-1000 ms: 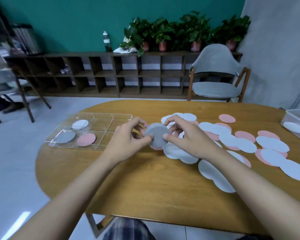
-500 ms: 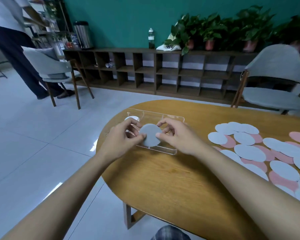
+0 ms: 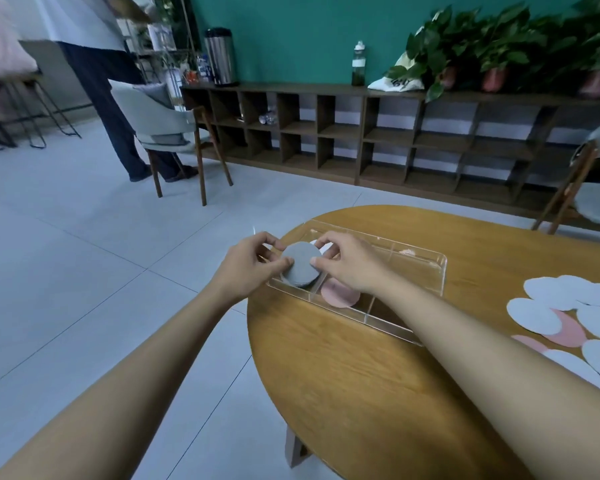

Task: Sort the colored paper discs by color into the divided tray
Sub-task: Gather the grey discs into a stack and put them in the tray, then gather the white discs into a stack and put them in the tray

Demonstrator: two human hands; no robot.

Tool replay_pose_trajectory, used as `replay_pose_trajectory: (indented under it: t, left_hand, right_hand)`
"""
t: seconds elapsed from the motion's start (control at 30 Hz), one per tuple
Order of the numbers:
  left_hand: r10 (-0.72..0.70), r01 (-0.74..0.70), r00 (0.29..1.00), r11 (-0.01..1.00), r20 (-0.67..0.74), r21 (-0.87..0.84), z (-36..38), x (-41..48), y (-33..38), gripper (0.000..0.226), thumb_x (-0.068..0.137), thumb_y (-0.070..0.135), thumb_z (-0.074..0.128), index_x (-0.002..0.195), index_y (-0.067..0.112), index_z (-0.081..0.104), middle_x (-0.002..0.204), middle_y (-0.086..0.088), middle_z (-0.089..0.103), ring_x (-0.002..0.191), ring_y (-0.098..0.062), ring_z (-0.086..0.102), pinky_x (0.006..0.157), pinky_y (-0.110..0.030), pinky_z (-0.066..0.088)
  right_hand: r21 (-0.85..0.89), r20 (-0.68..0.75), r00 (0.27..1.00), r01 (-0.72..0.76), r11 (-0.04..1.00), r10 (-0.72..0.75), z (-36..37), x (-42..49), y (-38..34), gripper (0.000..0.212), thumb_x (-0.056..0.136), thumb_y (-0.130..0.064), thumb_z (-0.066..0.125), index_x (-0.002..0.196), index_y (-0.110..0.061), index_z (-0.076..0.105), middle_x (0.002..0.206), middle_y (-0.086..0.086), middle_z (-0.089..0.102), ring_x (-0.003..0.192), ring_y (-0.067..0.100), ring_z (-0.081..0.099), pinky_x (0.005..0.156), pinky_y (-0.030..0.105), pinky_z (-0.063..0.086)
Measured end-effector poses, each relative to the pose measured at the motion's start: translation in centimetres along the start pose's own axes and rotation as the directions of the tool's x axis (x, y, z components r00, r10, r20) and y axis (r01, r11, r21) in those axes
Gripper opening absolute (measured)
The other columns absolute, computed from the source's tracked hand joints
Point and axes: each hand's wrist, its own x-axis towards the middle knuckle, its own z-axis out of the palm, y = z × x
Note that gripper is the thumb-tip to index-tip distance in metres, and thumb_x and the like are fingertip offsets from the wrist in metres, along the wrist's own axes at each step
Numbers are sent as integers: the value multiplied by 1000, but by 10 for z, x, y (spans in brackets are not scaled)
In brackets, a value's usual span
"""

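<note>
Here, bare floor lies open left of the tray point(image 3: 442, 271), which sits close to the surface's point(image 3: 361, 375) rounded left edge. The left hand point(image 3: 248, 268) and right hand point(image 3: 352, 268) each close their grip in a pinch on opposite rims of a grey disc point(image 3: 301, 265), held over the tray's near-left compartment. Round, it shows no long axis; its face tilts up toward the camera. Well right of the tray lie loose discs point(image 3: 551, 292).
</note>
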Motion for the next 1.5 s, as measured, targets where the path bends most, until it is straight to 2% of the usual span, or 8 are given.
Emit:
replay_pose_trajectory:
  t: [0.37,0.53,0.93,1.07,1.2,1.33,1.4,1.5]
  left_hand:
    - [38,-41,999,958,16,285,10,28,-21,23,93,35,75,109,19,79,96,1,75,78,-9,62,59,-11,37]
    - [129,-102,991,923,-47,372,15,29,-25,27,91,35,77,114,21,76,98,2,69,89,-15,61,69,-24,40]
    - [263,-283,959,914,106,291,36,-9,56,26,89,39,78,113,30,74,90,14,71,75,0,61,71,-29,52]
    - [317,-358,930,895,187,266,70,-26,97,26,89,38,79,112,29,73,91,13,72,76,3,61,67,-16,45]
    - [342,-395,903,898,258,194,117,-43,137,30,89,38,79,117,28,72,90,11,72,76,-5,64,71,-28,52]
    - [399,-462,858,874,322,149,173,-55,163,30,90,33,79,118,24,73,101,8,71,87,-11,67,75,-20,47]
    - [416,-493,831,859,369,141,201,-59,173,34,91,33,78,122,23,72,111,7,70,94,-12,65,76,-15,45]
    - [413,-510,800,850,436,131,239,-62,182,40,91,36,77,129,25,69,125,7,68,106,-12,62,92,-25,49]
  right_hand:
    - [-124,88,994,-57,991,68,23,29,11,16,93,-34,70,98,-20,71,80,-4,70,80,17,61,57,25,35]
    - [-201,-30,1000,-7,980,1,25,23,10,34,93,-38,71,123,-23,66,104,-5,69,102,18,60,85,37,51]
    - [-122,-114,993,19,992,-33,-47,-58,23,37,90,-40,73,125,-36,63,91,-12,68,91,12,61,75,32,49]
    - [-137,-154,988,-17,990,-4,-86,-108,44,36,92,-42,72,125,-39,61,94,-13,68,81,3,57,70,32,46]
    - [-159,-225,973,-82,984,45,-127,-159,78,37,92,-42,72,127,-40,60,93,-16,67,83,0,52,72,31,44]
    - [-161,-284,956,-120,980,71,-164,-206,118,35,92,-32,72,126,-34,62,97,-14,67,69,-1,56,67,27,40]
    - [-193,-304,949,-145,970,82,-178,-228,137,36,92,-30,71,127,-31,63,104,-14,65,82,-2,56,74,31,45]
    - [-250,-287,952,-180,951,105,-192,-255,161,39,94,-32,68,132,-32,62,123,-14,62,114,10,51,93,40,50]
